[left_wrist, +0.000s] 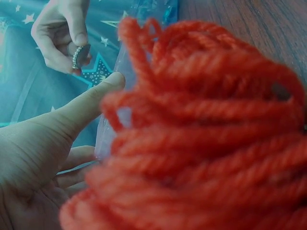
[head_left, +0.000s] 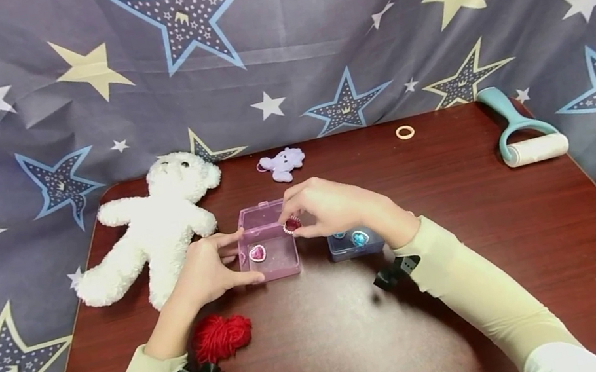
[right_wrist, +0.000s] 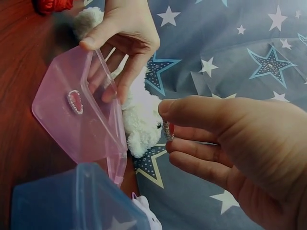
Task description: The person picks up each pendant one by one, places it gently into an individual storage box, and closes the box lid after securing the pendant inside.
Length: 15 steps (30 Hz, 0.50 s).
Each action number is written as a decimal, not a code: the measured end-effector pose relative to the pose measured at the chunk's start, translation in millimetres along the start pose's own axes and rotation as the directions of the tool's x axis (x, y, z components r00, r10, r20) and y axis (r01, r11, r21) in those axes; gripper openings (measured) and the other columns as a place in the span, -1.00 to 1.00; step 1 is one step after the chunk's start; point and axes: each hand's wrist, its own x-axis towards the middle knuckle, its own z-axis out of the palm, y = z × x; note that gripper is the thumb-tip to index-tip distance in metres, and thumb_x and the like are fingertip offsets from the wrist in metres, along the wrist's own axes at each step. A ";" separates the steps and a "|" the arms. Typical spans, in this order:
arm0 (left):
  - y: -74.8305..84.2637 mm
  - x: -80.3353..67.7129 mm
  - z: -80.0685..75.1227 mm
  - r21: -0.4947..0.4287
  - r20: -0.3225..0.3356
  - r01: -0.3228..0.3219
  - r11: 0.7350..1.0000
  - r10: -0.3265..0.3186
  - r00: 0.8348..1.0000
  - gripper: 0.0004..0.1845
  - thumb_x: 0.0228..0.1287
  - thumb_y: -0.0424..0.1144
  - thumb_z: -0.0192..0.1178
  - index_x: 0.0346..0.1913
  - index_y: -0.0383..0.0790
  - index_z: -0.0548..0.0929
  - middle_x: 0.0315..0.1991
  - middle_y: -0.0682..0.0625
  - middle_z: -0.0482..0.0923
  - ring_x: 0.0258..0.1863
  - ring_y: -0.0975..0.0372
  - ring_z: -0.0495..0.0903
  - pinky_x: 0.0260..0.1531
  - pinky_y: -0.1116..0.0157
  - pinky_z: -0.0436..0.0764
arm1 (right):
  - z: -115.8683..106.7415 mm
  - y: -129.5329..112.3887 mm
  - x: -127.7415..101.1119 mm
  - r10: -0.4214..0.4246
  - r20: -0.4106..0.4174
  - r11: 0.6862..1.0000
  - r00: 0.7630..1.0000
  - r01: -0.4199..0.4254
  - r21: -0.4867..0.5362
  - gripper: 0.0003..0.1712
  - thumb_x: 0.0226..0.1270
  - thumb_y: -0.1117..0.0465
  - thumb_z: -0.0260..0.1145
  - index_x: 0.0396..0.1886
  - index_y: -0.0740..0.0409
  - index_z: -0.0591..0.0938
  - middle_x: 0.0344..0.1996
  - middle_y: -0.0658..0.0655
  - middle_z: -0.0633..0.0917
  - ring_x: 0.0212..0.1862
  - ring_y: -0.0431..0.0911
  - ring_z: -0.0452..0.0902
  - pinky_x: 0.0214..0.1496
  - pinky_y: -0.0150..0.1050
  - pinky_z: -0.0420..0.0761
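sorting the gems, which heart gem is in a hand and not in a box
The red heart gem, pinched by the right hand above the pink box; the others lie inside boxes.

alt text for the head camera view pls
A person's right hand pinches a red heart gem over an open pink plastic box that the left hand grips on a dark wooden table. A white teddy bear, red yarn and a lint roller lie around.

Teddy bear (head_left: 156, 227) left of box (head_left: 268, 244)

Blurred red yarn (left_wrist: 201, 129) hides most of the pink box (left_wrist: 111, 129) from the left wrist view
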 end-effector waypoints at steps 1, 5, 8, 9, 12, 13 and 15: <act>-0.3 0.0 0.1 0.000 -0.001 -0.001 1.000 0.001 1.000 -0.01 -0.20 -0.17 0.80 0.35 -0.51 0.60 0.22 -0.37 0.70 -0.02 -0.10 0.85 -0.05 0.10 0.82 | 1.2 -0.2 1.0 0.000 0.001 1.000 1.000 0.000 -0.001 -0.81 0.44 0.21 0.44 -0.02 0.10 0.83 -0.16 0.05 0.76 -0.17 -0.07 0.67 0.00 -0.29 0.69; -0.2 -0.4 -0.5 0.003 -0.004 -0.002 1.000 0.002 1.000 -0.01 -0.20 -0.16 0.80 0.35 -0.51 0.60 0.20 -0.37 0.71 -0.02 -0.10 0.85 -0.05 0.10 0.82 | 6.0 -0.9 6.4 -0.014 0.008 1.000 1.000 0.014 -0.012 -0.81 0.43 0.21 0.45 -0.03 0.12 0.82 -0.18 0.06 0.75 -0.19 -0.05 0.65 -0.03 -0.29 0.67; 0.1 -0.7 -1.2 0.009 -0.007 0.004 1.000 -0.004 1.000 -0.01 -0.21 -0.15 0.80 0.35 -0.49 0.61 0.20 -0.36 0.72 -0.02 -0.09 0.85 -0.04 0.10 0.82 | 9.9 -1.8 10.8 -0.022 0.019 1.000 1.000 0.022 -0.018 -0.80 0.41 0.21 0.47 -0.03 0.15 0.82 -0.17 0.07 0.76 -0.18 -0.03 0.67 0.00 -0.27 0.68; 0.0 -0.8 -1.2 0.011 -0.007 0.003 1.000 -0.003 1.000 -0.01 -0.20 -0.14 0.80 0.35 -0.49 0.61 0.19 -0.36 0.72 -0.02 -0.10 0.85 -0.04 0.10 0.82 | 11.3 -2.2 12.0 -0.021 0.025 1.000 0.999 0.021 -0.018 -0.80 0.41 0.22 0.47 -0.03 0.15 0.82 -0.16 0.07 0.77 -0.17 -0.03 0.69 0.01 -0.26 0.69; -0.2 -0.9 -0.9 0.012 -0.006 0.002 1.000 -0.002 1.000 -0.01 -0.20 -0.13 0.80 0.34 -0.51 0.61 0.19 -0.38 0.72 -0.02 -0.11 0.85 -0.05 0.09 0.82 | 15.7 -2.4 15.0 -0.011 0.041 1.000 0.999 0.012 -0.021 -0.79 0.40 0.21 0.48 -0.03 0.16 0.82 -0.15 0.08 0.78 -0.12 -0.03 0.71 0.08 -0.25 0.71; -0.5 -0.9 -0.9 0.011 -0.005 0.001 1.000 -0.001 1.000 -0.01 -0.20 -0.13 0.80 0.34 -0.51 0.61 0.18 -0.39 0.72 -0.02 -0.11 0.85 -0.05 0.09 0.82 | 16.9 -2.7 15.8 -0.009 0.045 1.000 0.999 0.010 -0.023 -0.78 0.40 0.21 0.48 -0.03 0.17 0.82 -0.14 0.08 0.79 -0.10 -0.04 0.72 0.10 -0.24 0.72; -0.8 -0.9 -1.1 0.011 -0.005 -0.001 1.000 0.001 1.000 -0.01 -0.19 -0.12 0.80 0.34 -0.52 0.61 0.18 -0.40 0.71 -0.02 -0.12 0.85 -0.05 0.08 0.83 | 19.2 -3.6 17.4 0.000 0.055 1.000 0.998 0.001 -0.028 -0.78 0.40 0.21 0.48 -0.02 0.18 0.82 -0.14 0.08 0.79 -0.08 -0.06 0.72 0.12 -0.24 0.72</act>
